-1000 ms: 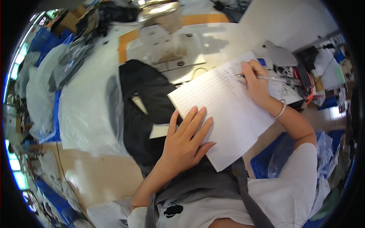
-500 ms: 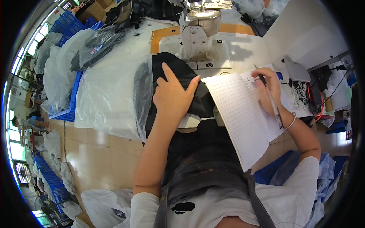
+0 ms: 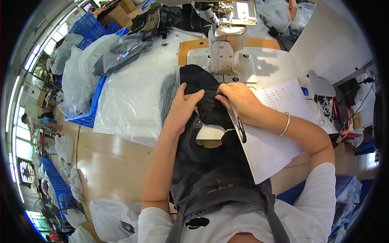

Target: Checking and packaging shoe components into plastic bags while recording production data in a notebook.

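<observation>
While my left hand [image 3: 183, 110] sits at the left edge of this black fabric piece [image 3: 202, 91], its thumb and forefinger are spread apart with a gap of dark cloth between them. Honestly can't tell if the other fingers have hold of anything, since they're mostly hidden.

My right hand [image 3: 243, 106] is a different story: fingers curled in, fingertips on the right side of the cloth, and a pen [image 3: 242, 131] tucked in the grip, pointing down toward me. Can't make out whether those fingertips are actually pinching the fabric.

As for the fabric, it's between my hands, upper end on the white table [image 3: 270, 76] just in front of the sewing machine [image 3: 225, 54]. There's a curved gap below my hands with something pale showing through.

The lined notebook [image 3: 265, 152] lies spread to the right, partly under my right forearm, handwriting on the far page. Over on the left there's a clear plastic bag [image 3: 127, 107] next to a blue crate [image 3: 87, 118].
</observation>
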The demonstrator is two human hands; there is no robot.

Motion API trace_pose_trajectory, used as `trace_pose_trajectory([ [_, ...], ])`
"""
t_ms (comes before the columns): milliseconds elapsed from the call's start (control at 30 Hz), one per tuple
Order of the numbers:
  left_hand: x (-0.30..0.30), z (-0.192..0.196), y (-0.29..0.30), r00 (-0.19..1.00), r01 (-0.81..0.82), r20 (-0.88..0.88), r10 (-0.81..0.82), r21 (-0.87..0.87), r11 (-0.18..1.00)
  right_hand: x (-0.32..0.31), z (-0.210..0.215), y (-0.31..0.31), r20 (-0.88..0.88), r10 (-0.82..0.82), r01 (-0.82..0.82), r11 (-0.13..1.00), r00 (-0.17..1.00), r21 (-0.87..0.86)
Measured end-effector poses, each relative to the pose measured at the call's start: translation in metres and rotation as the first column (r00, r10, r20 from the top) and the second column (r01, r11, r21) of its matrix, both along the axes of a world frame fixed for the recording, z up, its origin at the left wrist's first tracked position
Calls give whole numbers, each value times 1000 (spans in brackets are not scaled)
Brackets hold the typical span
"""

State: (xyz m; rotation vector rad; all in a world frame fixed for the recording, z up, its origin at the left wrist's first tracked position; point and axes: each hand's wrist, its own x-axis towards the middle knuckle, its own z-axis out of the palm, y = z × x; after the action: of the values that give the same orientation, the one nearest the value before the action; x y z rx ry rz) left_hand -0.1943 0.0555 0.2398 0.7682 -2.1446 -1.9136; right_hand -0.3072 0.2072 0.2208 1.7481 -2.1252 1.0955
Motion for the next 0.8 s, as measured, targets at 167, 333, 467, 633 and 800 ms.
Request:
trace_pose_trajectory([
  [167,3,12,9,982,-111,-129,140,209,972,18,19,4,-104,102,-115,985,989,-126],
  [333,-6,-2,10,943,-150,-272,192,169,974,21,27,3,-46,425,-426,904,904,-23],
  [467,-1,-7,-1,952,-85,-238,191,395,915,14,17,20,158,167,-165,986,973,-26],
  [633,13,-21,-8,935,23,-293,199,610,792,8,23,14,135,22,9,974,991,-225],
  [800,22,-17,-11,925,24,-327,194,560,828,10,30,10,-130,261,-263,965,957,5],
])
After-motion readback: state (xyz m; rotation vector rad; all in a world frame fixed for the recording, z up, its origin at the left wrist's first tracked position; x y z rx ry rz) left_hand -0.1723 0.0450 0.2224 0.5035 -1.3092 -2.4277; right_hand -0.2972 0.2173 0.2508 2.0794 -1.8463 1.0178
